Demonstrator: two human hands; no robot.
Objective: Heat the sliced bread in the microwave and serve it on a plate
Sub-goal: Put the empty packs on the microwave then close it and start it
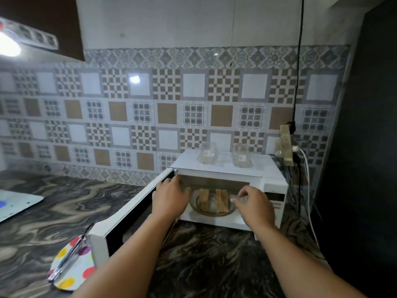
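Note:
A white microwave (227, 166) stands on the counter with its door (129, 209) swung wide open to the left. Inside, slices of bread (222, 200) stand upright in a clear glass bowl (212, 208) on the turntable. My left hand (169, 200) reaches into the cavity at the bowl's left rim; my right hand (254, 203) is at its right rim. The fingers of both hands curve around the bowl's sides, though the glass is hard to make out. A plate with coloured dots (74, 269) lies at the front left, with metal tongs (68, 258) resting on it.
Two clear containers (223, 155) sit on top of the microwave. A socket block with cables (287, 147) hangs at the right beside a dark wall. A white board (17, 204) lies on the marbled counter (204, 259) at far left.

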